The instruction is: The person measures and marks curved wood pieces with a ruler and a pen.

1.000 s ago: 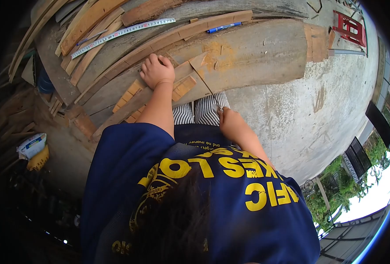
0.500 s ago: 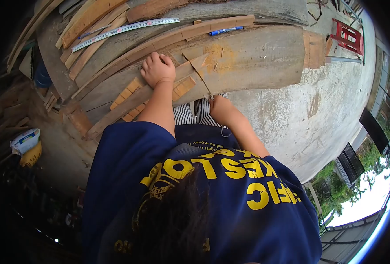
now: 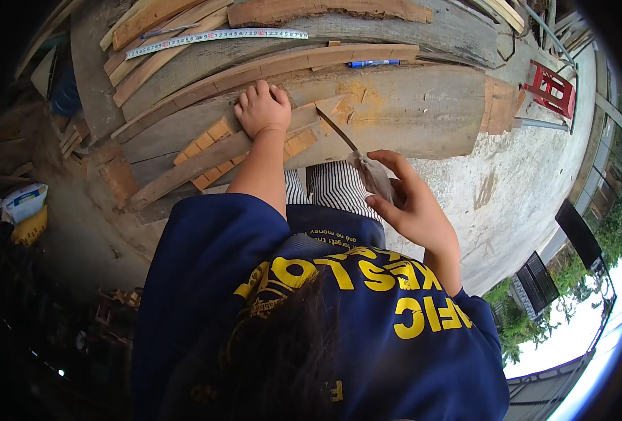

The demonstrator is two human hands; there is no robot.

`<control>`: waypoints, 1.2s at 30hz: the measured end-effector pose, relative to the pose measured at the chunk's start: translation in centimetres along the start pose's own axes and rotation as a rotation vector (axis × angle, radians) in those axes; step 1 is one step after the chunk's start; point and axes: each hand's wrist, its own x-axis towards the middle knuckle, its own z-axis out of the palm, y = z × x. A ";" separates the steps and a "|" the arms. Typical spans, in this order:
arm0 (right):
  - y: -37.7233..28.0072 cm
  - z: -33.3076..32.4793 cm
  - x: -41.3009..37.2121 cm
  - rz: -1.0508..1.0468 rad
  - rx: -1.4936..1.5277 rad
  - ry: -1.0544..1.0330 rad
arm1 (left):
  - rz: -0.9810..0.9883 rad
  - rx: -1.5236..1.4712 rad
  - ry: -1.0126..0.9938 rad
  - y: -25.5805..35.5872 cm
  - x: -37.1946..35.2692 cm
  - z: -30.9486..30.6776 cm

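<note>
Opened out from the closed fist of the earlier frames, the right hand [image 3: 419, 207] now sits a little lower and farther right in the frame, and the whole scene has slid slightly rightward too. Its thumb and forefinger stand well apart, with the cloth-like grey handle [image 3: 375, 177] of a saw between them; whether the remaining fingers touch the handle is hidden. From there the thin blade [image 3: 337, 129] slants up and left, across the wooden strip [image 3: 198, 168] near its pointed end. At upper centre the left hand [image 3: 263, 109] lies over that same strip, knuckles up and fingers bent, though how firmly it clasps the wood cannot be told. The strip runs diagonally from lower left to the centre, crossing lighter pieces with dark crosswise marks [image 3: 300, 143] that show on both sides of it. Beneath is the counter [image 3: 423, 116], a broad weathered plank with an orange-brown stain near the blade. Farther up, a long curved strip [image 3: 304, 59] spans the plank, with a blue marker [image 3: 374, 64] just beside it. A white measuring tape [image 3: 216, 42] lies over loose wood at upper left, and a red stool [image 3: 551, 90] shows at upper right.
</note>
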 end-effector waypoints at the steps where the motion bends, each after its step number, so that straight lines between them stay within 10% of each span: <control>1: -0.4 -0.3 -0.2 -0.082 0.047 0.007 | -0.007 -0.003 0.002 0.0 0.0 0.0; 5: 0.5 0.7 1.3 -0.275 0.176 0.111 | -0.008 0.003 -0.018 0.0 0.0 0.0; 10: 2.6 0.9 7.7 -0.810 -0.458 0.426 | -0.023 -0.018 -0.043 0.1 0.1 -0.4; 12: 4.2 2.8 10.3 -0.945 0.454 0.377 | -0.012 -0.004 -0.057 0.1 0.1 -0.5; 15: 4.8 3.8 11.7 -0.934 0.818 0.327 | -0.005 -0.001 -0.050 0.0 0.1 -0.4; 21: 3.6 5.4 12.0 -1.071 0.274 0.608 | -0.014 -0.014 -0.049 0.1 0.1 -0.4; 36: 3.6 8.3 12.5 -1.127 0.239 0.499 | 0.015 0.018 0.020 0.0 0.1 0.1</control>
